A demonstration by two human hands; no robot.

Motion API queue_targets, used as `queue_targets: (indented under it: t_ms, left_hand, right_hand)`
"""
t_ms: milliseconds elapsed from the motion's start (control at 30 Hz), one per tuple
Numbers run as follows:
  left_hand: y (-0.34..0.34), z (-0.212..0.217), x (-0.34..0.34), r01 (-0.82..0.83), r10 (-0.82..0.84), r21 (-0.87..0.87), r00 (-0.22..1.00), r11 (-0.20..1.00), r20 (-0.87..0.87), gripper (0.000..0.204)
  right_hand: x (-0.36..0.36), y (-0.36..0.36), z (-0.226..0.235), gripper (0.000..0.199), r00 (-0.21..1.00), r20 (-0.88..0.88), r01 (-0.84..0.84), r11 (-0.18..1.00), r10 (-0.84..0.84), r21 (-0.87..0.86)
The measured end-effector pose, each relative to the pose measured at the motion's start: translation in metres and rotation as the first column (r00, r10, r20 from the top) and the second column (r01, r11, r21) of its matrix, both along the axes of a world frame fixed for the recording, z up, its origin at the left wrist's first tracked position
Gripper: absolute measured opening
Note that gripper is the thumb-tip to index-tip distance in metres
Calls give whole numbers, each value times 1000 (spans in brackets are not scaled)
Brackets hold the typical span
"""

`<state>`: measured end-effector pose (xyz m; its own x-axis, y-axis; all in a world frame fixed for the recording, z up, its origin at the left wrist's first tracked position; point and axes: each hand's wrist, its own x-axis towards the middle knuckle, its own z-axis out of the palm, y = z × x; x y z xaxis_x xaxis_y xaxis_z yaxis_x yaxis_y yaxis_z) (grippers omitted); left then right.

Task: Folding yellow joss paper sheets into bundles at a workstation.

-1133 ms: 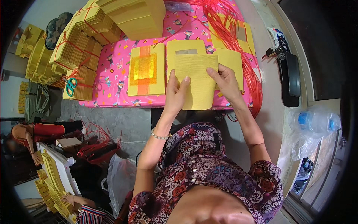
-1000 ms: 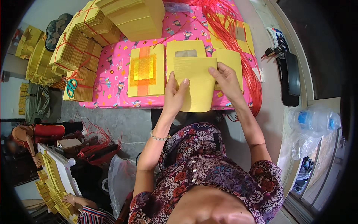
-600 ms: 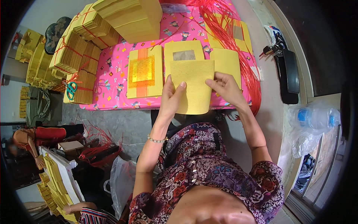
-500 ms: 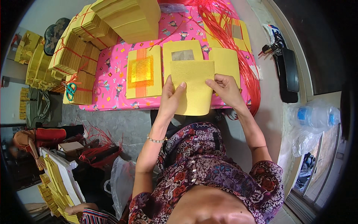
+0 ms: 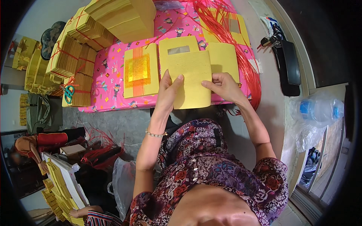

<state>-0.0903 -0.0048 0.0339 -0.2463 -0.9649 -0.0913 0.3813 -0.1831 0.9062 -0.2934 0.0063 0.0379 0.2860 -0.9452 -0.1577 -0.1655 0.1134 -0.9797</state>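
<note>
Between my hands is a yellow paper sheet [image 5: 193,77], its lower edge curling toward me. My left hand [image 5: 168,92] pinches its left edge, thumb on top, and my right hand [image 5: 226,87] grips the right edge the same way. Whether it is one sheet or several I cannot tell. Just beyond it lies a yellow stack with a silver patch [image 5: 178,49], partly covered by the held sheet. Left of that is a stack topped with a gold foil square on an orange band [image 5: 139,71]. A plain yellow stack [image 5: 225,56] lies to the right.
A pink patterned cloth [image 5: 109,81] covers the table. Tied yellow paper bundles [image 5: 71,56] and a tall paper stack [image 5: 124,19] fill its left side; green-handled scissors [image 5: 69,94] hang there. Red plastic strands [image 5: 241,56] trail down the right. Other people's hands [image 5: 85,211] handle paper at lower left.
Both hands have drawn the sheet slightly left in the picture, still gripping it by its sides. The sheet now covers more of the silver patch. The whole view has shifted a little.
</note>
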Motion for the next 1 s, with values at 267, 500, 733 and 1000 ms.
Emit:
queue_targets:
  t_ms: [267, 500, 733, 1000]
  left_hand:
    - [-12, -3, -3, 50, -44, 101, 997, 994, -60, 38]
    - [-24, -9, -9, 36, -35, 110, 999, 993, -10, 37]
    - [-31, -14, -10, -15, 18, 74, 999, 997, -42, 35]
    - [-19, -1, -14, -75, 76, -16, 992, 997, 97, 35]
  right_hand:
    - [-5, 2, -5, 32, 998, 53, 15, 998, -18, 57]
    - [-8, 0, -14, 32, 999, 40, 31, 999, -33, 29]
    - [-8, 13, -12, 30, 997, 13, 76, 986, -78, 152]
    - [-15, 17, -17, 24, 999, 38, 27, 993, -32, 119]
